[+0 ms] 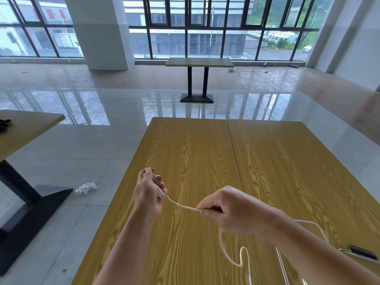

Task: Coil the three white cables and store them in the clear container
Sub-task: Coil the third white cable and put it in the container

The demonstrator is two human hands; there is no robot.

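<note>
Head view: left hand [148, 189] is curled round a small bundle of wound loops of white cable [181, 205], held above the wooden table [205, 153]. Right hand [223, 210] pinches the same cable btwn thumb & fingers; a short stretch runs nearly taut btwn the two hands. Below the right hand the free tail droops in a wavy line toward the near edge.

Clear container [320, 229] sits at the near right, partly hidden by the right forearm; can't tell what's inside. Other two cables not seen.

Risks, as I judge: w/ too much pull from the right hand, loops could slip out of the left grip & the coil unravels. The slack tail could kink, or snag on the container rim or table edge, twisting the next wraps. Loose wraps may spring open once dropped in.
</note>
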